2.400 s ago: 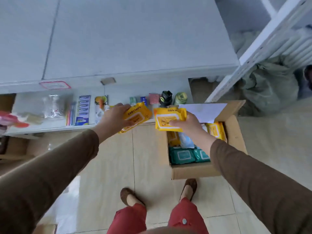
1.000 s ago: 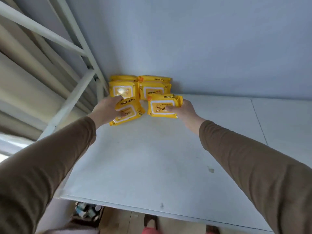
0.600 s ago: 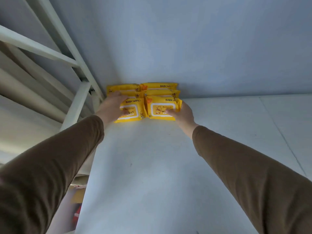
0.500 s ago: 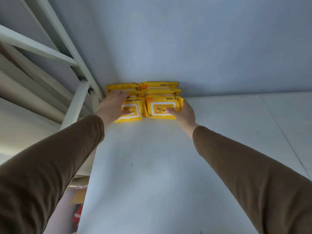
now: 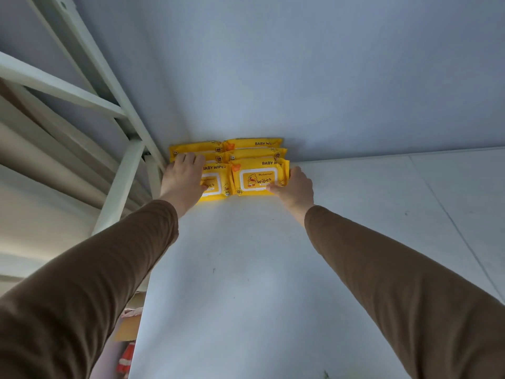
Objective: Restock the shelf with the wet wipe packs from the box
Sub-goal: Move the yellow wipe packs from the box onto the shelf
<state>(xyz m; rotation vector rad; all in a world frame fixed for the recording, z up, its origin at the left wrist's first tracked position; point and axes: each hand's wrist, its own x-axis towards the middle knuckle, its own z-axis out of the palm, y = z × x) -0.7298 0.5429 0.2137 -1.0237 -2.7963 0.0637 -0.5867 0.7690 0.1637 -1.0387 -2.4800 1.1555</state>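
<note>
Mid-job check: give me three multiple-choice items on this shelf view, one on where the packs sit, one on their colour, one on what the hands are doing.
1. Where do the packs sit on the shelf?
A. At its near edge
B. In the back left corner, against the wall
C. At the far right

2. What colour are the packs?
A. Green
B. White
C. Yellow

3. What are the hands doing?
A. Both touch the front packs
B. Both hang free of the packs
C. One holds a box

Answers:
1. B, the stack meets the wall beside the white frame.
2. C, every visible wrapper is yellow.
3. A, the left hand lies across the left front pack and the right hand grips the right front pack at its end.
</note>
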